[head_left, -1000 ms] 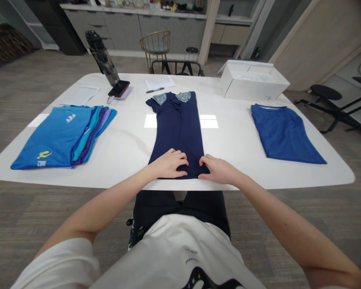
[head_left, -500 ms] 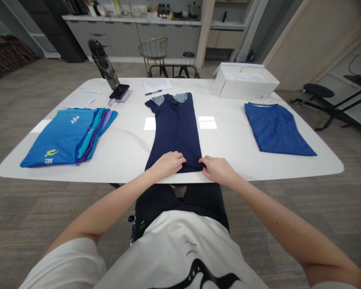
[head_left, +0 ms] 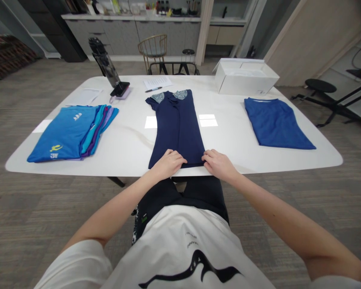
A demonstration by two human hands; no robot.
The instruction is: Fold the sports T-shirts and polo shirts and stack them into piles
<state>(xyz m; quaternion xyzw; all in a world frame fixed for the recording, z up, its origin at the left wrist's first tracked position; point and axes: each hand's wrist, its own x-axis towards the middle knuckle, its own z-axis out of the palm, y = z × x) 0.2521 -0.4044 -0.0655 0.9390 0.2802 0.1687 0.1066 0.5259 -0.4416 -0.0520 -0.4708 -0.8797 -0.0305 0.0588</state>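
A navy short-sleeved shirt (head_left: 177, 124) with patterned pale patches at its shoulders lies lengthwise on the white table (head_left: 129, 148), its right side folded inward over the body. One short sleeve sticks out at the far left. My left hand (head_left: 171, 162) pinches the near hem around its middle. At the hem's right corner, my right hand (head_left: 217, 162) has its thumb and fingers closed on the cloth. Both hands rest low, by the table's near edge.
To the left lies a stack of folded blue and purple shirts (head_left: 67, 132). A dark bottle (head_left: 105, 62), a phone (head_left: 120, 89), papers (head_left: 159, 82) and a pen (head_left: 153, 89) are farther back. On the right are a folded blue garment (head_left: 276, 124) and an open white box (head_left: 243, 78).
The view has shifted slightly, so the table sits a little higher in the picture. Both hands keep their hold on the shirt's hem, with hardly any movement.
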